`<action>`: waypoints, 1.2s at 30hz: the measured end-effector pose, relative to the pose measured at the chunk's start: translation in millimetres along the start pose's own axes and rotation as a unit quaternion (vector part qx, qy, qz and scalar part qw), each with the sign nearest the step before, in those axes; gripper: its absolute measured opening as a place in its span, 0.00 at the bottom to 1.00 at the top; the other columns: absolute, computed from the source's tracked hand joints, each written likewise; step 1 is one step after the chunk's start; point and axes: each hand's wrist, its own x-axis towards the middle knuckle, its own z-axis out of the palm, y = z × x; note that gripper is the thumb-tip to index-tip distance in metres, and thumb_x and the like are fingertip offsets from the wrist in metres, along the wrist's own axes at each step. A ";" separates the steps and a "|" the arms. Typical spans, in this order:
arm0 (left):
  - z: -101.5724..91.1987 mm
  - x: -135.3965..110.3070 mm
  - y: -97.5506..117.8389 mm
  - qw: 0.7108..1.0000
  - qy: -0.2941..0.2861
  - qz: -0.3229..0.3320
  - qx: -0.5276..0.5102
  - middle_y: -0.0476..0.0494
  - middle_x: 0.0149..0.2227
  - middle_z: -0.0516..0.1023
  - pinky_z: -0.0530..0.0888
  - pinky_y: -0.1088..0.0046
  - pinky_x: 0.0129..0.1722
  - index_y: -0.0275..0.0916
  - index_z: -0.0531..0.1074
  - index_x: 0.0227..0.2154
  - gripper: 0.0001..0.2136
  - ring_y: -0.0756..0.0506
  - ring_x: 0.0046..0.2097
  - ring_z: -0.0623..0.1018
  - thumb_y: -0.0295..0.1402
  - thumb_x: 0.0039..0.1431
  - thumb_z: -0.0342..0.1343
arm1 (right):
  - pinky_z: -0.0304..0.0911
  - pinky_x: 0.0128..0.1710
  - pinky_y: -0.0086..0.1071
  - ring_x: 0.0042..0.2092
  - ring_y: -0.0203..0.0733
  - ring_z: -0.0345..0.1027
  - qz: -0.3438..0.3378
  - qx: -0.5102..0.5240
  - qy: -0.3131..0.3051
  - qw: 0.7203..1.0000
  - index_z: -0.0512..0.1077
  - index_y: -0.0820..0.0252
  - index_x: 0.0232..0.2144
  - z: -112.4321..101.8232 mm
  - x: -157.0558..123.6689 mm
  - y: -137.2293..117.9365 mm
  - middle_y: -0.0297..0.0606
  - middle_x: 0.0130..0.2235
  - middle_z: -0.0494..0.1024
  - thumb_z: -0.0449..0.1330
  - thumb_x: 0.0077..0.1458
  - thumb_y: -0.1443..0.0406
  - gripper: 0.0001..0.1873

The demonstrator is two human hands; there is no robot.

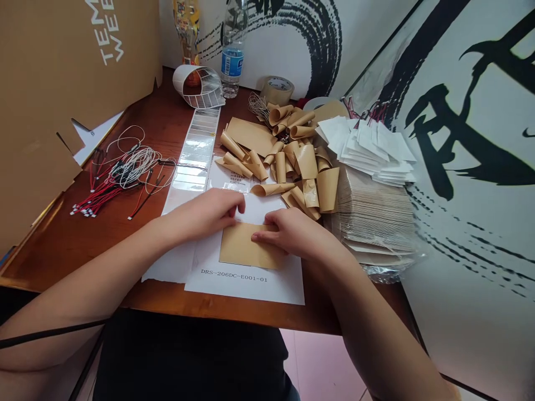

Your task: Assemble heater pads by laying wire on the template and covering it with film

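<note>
A flat brown paper rectangle (241, 250) lies on a white printed sheet (246, 289) near the table's front edge. My right hand (288, 229) grips its right part, the thumb resting on top and the other fingers at the far edge. At the upper left corner, my left hand (213, 210) is closed with its fingertips against the paper; part of that grip is hidden. Just beyond both hands lies a heap of curled brown paper pieces (307, 161). A strip of clear labels (194, 150) runs from a roll at the back, passing left of my hands.
Red and white wire leads (125, 170) lie bundled at left beside a large cardboard box (79, 72). On the right, white packets (368, 147) top a bagged stack of cards (376, 217). A water bottle (232, 61) and a tape roll (277, 89) stand at the back.
</note>
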 end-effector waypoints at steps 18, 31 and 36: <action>-15.8 -0.1 -12.6 0.998 0.019 -0.051 0.035 0.46 0.37 0.81 0.68 0.70 0.40 0.38 0.77 0.40 0.08 0.46 0.39 0.76 0.32 0.66 0.53 | 0.51 0.26 0.32 0.28 0.39 0.64 0.013 0.001 0.026 1.000 0.68 0.56 0.23 0.0 -2.9 -4.7 0.35 0.24 0.73 0.65 0.54 0.52 0.18; 2.5 0.1 -0.6 0.999 -0.019 0.026 0.010 0.45 0.40 0.79 0.68 0.73 0.38 0.37 0.76 0.40 0.05 0.47 0.39 0.75 0.26 0.63 0.58 | 0.51 0.26 0.32 0.28 0.38 0.63 0.000 0.005 0.030 1.000 0.64 0.56 0.22 1.2 -1.9 -2.0 0.33 0.23 0.73 0.65 0.55 0.52 0.20; 5.0 0.3 8.4 0.997 -0.073 0.036 -0.001 0.45 0.41 0.76 0.68 0.73 0.41 0.37 0.77 0.38 0.09 0.47 0.41 0.75 0.28 0.55 0.67 | 0.52 0.26 0.32 0.27 0.38 0.64 0.002 0.014 0.018 1.000 0.66 0.56 0.22 -1.7 -2.9 -2.3 0.33 0.23 0.73 0.64 0.56 0.52 0.20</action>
